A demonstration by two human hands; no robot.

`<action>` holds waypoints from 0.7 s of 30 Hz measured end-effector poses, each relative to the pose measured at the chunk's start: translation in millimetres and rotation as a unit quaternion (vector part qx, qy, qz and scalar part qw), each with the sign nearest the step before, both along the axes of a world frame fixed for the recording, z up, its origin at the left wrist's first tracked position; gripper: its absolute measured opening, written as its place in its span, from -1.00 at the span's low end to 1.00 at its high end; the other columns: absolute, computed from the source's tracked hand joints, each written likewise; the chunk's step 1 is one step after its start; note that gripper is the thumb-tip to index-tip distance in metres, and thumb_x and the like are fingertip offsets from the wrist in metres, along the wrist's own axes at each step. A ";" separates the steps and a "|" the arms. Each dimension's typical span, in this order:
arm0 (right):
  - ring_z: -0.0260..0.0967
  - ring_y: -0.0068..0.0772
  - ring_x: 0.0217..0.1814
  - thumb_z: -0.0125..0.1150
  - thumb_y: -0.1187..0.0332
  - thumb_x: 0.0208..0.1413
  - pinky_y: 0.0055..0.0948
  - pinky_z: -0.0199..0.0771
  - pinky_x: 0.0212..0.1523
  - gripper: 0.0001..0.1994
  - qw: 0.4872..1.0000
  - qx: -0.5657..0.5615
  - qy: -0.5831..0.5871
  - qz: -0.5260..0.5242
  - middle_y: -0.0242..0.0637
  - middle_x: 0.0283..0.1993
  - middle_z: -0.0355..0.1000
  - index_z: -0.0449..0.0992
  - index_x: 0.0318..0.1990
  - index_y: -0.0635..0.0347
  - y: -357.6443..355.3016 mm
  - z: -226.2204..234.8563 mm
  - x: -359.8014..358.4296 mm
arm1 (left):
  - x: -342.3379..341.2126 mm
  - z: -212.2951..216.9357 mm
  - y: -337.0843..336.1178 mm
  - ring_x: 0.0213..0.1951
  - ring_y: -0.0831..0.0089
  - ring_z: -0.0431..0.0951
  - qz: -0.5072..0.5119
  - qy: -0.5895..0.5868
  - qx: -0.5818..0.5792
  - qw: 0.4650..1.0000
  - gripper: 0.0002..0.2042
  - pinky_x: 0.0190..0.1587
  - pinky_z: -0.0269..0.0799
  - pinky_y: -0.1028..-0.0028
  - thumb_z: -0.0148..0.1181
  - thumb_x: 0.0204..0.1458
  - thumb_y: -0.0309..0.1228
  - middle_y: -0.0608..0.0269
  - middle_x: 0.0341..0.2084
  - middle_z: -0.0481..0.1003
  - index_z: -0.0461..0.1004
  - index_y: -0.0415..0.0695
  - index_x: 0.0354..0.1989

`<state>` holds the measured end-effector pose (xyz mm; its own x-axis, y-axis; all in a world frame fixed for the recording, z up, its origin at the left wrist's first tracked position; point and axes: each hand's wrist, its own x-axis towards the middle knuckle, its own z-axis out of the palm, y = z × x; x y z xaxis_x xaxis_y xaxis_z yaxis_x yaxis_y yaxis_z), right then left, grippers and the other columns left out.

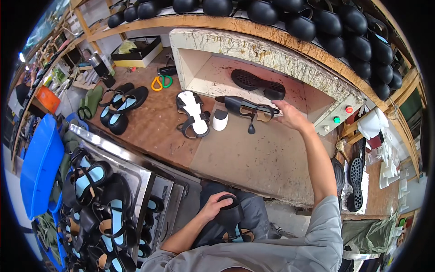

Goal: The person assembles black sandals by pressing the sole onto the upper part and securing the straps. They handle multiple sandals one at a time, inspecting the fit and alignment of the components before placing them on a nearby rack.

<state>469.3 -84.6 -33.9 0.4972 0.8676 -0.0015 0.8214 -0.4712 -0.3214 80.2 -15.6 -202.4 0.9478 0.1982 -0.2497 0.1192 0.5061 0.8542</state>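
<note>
My left hand (215, 207) grips a black shoe (230, 215) over my lap, its thumb over the end of it. Strap parts and a light blue insole show lower down on that shoe. My right hand (290, 116) reaches to the mouth of a white box, its fingers closed around the strap end of a black sandal (240, 107) lying on the bench. Inside the box, just beyond my fingertips, lies a black sole (258, 84). Left of the sandal are a white-and-black heel-shaped piece (220, 120) and a pair of black sandals with a white insole side up (195, 113).
The white box (190, 41) has red and green buttons (343, 114) at its right end. Several black shoes line the shelf (204, 21) above. Scissors (161, 82) and more sandals (122, 106) lie left. A metal cart (106, 147) heaped with sandals stands lower left; black soles (355, 181) lie right.
</note>
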 end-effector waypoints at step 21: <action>0.37 -0.04 0.00 0.39 0.17 -0.13 -0.28 0.34 0.03 -0.47 0.993 0.050 0.049 -0.091 0.01 -0.04 0.36 0.48 0.00 0.26 39.5 -66.3 48.9 | 5.9 65.1 58.8 -0.24 0.20 0.54 -0.078 0.175 0.563 0.804 -0.56 -0.13 0.45 0.40 0.27 -0.01 -0.22 -0.05 -0.24 0.50 0.42 -0.26 -0.03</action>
<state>518.2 -45.1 -100.2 0.6479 0.7614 0.0241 0.6873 -0.5706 -0.4494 86.1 43.3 -137.4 0.8940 0.3707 -0.2515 0.4385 -0.6089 0.6610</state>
